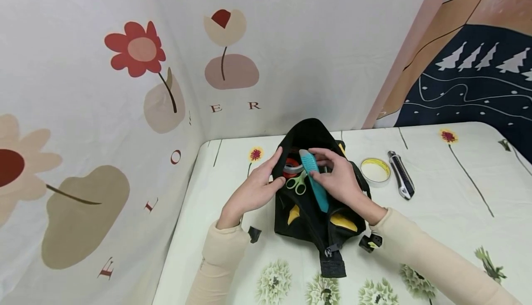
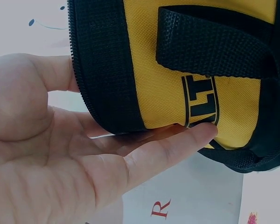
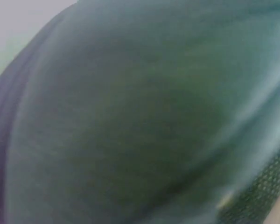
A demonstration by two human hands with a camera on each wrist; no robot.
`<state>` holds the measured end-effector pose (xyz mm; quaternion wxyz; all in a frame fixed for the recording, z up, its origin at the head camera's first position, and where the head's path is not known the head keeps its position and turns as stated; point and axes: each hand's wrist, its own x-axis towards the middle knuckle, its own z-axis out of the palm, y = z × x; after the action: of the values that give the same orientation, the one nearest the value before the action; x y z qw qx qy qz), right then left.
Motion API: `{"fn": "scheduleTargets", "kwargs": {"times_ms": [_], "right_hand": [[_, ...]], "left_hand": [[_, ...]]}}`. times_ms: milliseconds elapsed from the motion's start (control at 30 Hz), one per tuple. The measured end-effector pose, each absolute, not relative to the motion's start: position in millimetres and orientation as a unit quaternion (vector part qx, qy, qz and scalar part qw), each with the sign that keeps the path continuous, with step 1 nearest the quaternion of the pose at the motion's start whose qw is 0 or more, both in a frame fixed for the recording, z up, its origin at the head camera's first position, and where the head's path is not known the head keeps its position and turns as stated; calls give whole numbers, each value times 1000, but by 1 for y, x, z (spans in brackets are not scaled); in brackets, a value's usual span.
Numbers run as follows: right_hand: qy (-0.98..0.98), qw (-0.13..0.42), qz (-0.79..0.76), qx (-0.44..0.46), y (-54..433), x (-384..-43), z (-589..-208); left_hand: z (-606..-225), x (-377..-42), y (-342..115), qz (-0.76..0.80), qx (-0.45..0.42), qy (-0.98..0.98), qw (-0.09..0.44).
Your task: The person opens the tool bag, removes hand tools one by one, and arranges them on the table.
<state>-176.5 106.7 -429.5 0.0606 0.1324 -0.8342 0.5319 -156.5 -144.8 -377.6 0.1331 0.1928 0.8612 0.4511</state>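
A black and yellow tool bag [image 1: 303,224] lies unzipped on the table, its mouth facing up. My left hand [image 1: 259,182] holds the bag's left side. In the left wrist view, the thumb goes behind the zipper edge [image 2: 73,51] and the fingers lie along the yellow outside. My right hand [image 1: 338,176] pinches a long teal tool with a ribbed end [image 1: 313,180], slanted over the bag's mouth. Green-handled scissors [image 1: 296,183] and red and grey tape rolls [image 1: 293,168] show inside the bag. Blurred dark fabric [image 3: 121,112] fills the right wrist view.
Right of the bag, a roll of clear tape [image 1: 375,171] with a yellow inner ring lies beside a silver and black box cutter [image 1: 401,176]. A flower-printed cloth [image 1: 436,212] covers the table. Printed fabric walls [image 1: 311,42] stand behind and to the left.
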Motion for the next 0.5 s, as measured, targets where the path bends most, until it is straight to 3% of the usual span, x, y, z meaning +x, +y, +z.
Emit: {"fn": "scheduleTargets", "kwargs": {"times_ms": [500], "right_hand": [[-756, 105, 633, 128, 118, -173, -391]], "left_hand": [[-377, -156, -143, 444, 194, 865, 131]]}}
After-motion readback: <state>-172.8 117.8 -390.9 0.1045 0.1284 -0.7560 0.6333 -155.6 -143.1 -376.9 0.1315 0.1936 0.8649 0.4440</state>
